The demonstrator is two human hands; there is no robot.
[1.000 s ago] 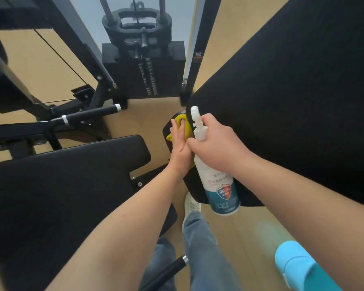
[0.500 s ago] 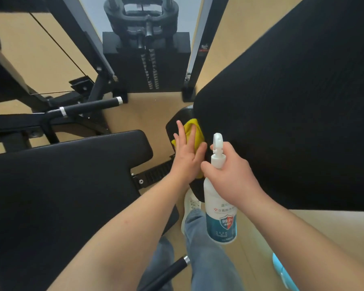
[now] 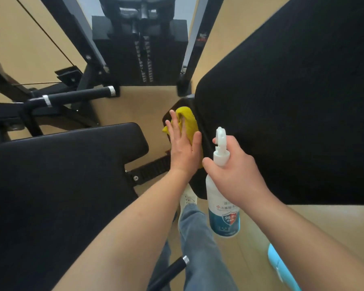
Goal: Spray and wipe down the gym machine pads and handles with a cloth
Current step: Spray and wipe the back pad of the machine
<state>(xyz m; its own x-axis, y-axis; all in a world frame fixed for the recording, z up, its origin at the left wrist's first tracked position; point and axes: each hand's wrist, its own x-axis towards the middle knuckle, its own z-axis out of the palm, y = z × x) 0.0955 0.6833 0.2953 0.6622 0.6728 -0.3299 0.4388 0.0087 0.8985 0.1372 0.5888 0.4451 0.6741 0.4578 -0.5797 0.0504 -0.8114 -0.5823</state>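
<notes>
Left hand (image 3: 184,150) flat, fingers extended, pressing yellow cloth (image 3: 188,120) against small black pad (image 3: 198,185). Right hand (image 3: 237,175) gripping neck of spray bottle (image 3: 224,215), bottle upright, nozzle up.

The left hand (image 3: 184,148) lay flat, fingers straight, pressing on the cloth (image 3: 188,120). The right hand (image 3: 234,168) curled round the bottle (image 3: 223,218) neck. Both forearms reached forward.
</notes>
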